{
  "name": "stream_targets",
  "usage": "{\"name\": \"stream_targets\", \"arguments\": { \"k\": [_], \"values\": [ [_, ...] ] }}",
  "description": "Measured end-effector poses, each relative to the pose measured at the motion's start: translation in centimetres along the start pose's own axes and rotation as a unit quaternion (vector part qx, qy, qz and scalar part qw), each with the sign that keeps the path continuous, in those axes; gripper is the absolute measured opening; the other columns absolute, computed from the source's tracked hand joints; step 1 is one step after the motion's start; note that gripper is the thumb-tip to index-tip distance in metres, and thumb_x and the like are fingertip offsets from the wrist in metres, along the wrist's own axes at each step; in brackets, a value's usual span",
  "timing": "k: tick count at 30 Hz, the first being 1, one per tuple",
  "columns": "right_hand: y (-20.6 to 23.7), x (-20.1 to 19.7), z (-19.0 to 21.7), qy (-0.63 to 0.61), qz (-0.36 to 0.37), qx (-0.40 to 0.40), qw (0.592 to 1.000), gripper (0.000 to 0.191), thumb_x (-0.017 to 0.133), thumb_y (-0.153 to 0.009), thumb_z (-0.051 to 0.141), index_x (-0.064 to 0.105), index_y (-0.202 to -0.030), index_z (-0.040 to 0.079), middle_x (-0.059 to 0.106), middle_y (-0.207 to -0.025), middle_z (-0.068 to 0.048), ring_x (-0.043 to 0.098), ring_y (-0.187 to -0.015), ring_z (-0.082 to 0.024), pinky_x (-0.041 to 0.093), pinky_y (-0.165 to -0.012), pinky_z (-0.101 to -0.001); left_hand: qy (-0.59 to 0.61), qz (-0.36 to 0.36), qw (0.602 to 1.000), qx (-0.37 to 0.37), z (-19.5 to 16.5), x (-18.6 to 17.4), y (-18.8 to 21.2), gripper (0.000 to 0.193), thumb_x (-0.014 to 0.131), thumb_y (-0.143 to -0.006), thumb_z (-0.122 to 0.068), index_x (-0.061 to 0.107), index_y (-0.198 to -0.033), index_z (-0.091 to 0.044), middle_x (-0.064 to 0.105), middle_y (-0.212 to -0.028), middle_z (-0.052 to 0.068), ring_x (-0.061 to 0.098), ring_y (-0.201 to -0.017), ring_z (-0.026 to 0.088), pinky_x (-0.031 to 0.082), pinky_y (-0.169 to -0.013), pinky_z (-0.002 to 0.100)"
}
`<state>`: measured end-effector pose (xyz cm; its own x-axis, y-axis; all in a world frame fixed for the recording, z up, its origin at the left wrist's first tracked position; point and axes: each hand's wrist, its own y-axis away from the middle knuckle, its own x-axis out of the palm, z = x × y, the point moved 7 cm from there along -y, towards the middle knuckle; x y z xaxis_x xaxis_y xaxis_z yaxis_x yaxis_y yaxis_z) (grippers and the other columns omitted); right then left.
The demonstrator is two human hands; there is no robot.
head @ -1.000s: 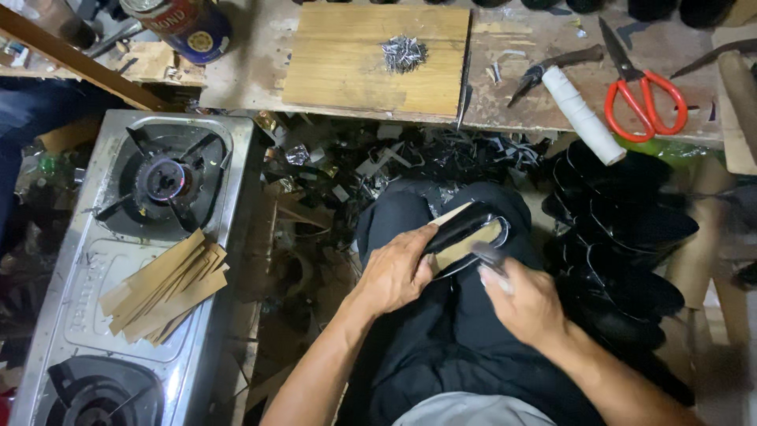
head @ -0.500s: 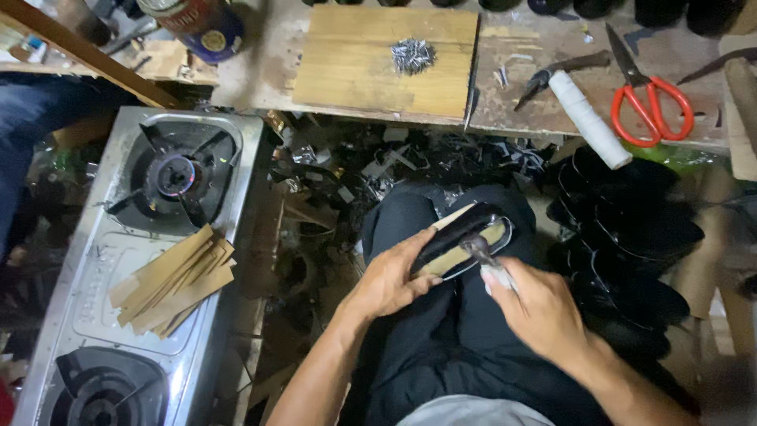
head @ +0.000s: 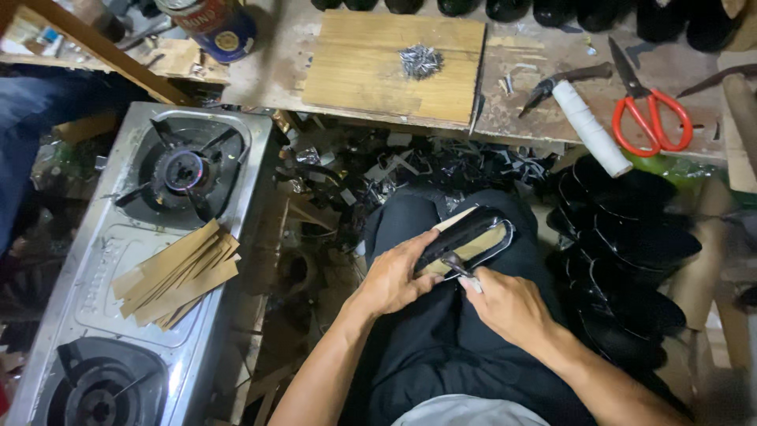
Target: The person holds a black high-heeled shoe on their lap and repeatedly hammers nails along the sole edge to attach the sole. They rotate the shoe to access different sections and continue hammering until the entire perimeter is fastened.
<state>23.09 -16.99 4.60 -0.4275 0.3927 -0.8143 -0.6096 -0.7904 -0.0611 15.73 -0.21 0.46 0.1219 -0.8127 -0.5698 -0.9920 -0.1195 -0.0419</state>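
Two hands at work over lap. Left hand (head: 392, 278) fingers grasping black shoe sole (head: 465, 237) at its near edge; right hand (head: 509, 304) clenched on small metal tool (head: 460, 267), tip touching sole just beyond fingertips.

Dim warm overhead light; floor clutter in deep shadow; sharp centre, slight edge distortion.

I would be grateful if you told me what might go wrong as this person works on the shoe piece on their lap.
1. The right hand works a small metal tool close to the left hand gripping the black shoe piece; a slip might nick the fingers.
2. The piece rests on the lap, so a slip could reach the thigh.
3. The card strips lie on the gas stove near a burner; they might scorch.
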Motion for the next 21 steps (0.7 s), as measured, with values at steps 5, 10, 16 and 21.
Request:
{"name": "stream_targets", "arguments": {
  "k": [5, 10, 16, 21],
  "values": [
    [0.6, -2.2, 3.8, -0.131, -0.106, -0.172, 0.971, 0.023, 0.068, -0.092, 0.02, 0.057, -0.084, 0.001, 0.061, -0.063, -0.013, 0.066, -0.051, -0.029, 0.05, -0.046, -0.0407, 0.01, -0.001, 1.0, -0.011, 0.0, -0.3, 0.0, 0.079, 0.082, -0.08, -0.019, 0.045, -0.148, -0.002, 0.054, -0.148, 0.024, 0.051, -0.137, 0.039, 0.042, -0.112, 0.042],
    [-0.2, 1.9, 1.1, -0.011, 0.013, -0.026, 1.0, 0.022, 0.068, -0.091, 0.025, 0.063, -0.083, 0.005, 0.069, -0.068, -0.017, 0.069, -0.062, -0.037, 0.051, -0.053, -0.0476, 0.003, 0.012, 0.999, -0.046, -0.8, -1.2, 0.0, 0.08, 0.078, -0.076, -0.013, 0.047, -0.149, -0.005, 0.058, -0.145, 0.021, 0.055, -0.134, 0.038, 0.046, -0.109, 0.041],
    [0.5, 3.1, -2.7, -0.051, -0.031, 0.026, 0.998, 0.022, 0.066, -0.092, 0.024, 0.062, -0.086, 0.003, 0.069, -0.071, -0.019, 0.069, -0.066, -0.04, 0.051, -0.054, -0.0479, 0.001, -0.061, 0.997, 0.042, -3.2, -3.4, 0.7, 0.078, 0.081, -0.081, -0.018, 0.045, -0.148, -0.002, 0.052, -0.149, 0.024, 0.046, -0.142, 0.04, 0.039, -0.115, 0.045],
    [0.8, 3.5, -3.6, -0.024, -0.021, 0.029, 0.999, 0.026, 0.068, -0.091, 0.025, 0.059, -0.08, 0.003, 0.068, -0.068, -0.018, 0.068, -0.063, -0.04, 0.05, -0.053, -0.0486, 0.002, -0.193, 0.981, -0.019, -1.4, -5.1, 9.0, 0.056, 0.075, -0.088, -0.016, 0.058, -0.139, -0.001, 0.06, -0.144, 0.02, 0.054, -0.138, 0.035, 0.041, -0.113, 0.041]
  ]
}}
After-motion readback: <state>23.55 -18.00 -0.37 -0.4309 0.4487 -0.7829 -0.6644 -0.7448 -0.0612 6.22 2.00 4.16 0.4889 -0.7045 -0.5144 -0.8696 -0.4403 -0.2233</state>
